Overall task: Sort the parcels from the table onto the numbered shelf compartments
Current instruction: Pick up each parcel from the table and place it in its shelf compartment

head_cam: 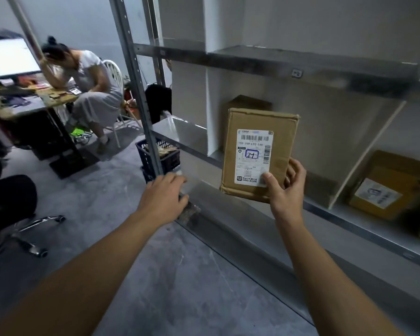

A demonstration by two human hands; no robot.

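My right hand [285, 187] grips a flat brown cardboard parcel [247, 122] by its lower right corner and holds it upright in front of the metal shelf [264, 59]. Its white label faces me, with a blue handwritten number in a box. My left hand [164, 196] hangs with loosely bent fingers near the shelf's front left post [136, 88] and holds nothing. Behind the held parcel another brown box [246, 101] stands in the same compartment. A yellow-brown parcel [388, 185] with a label lies in the compartment to the right, past a slanted divider [364, 156].
A dark plastic crate [148, 154] sits on the floor by the post. A person sits on a white chair [114, 71] at a cluttered desk [22, 100] to the left. An office chair base [29, 236] stands at the lower left. A small tag [296, 73] marks the upper shelf edge.
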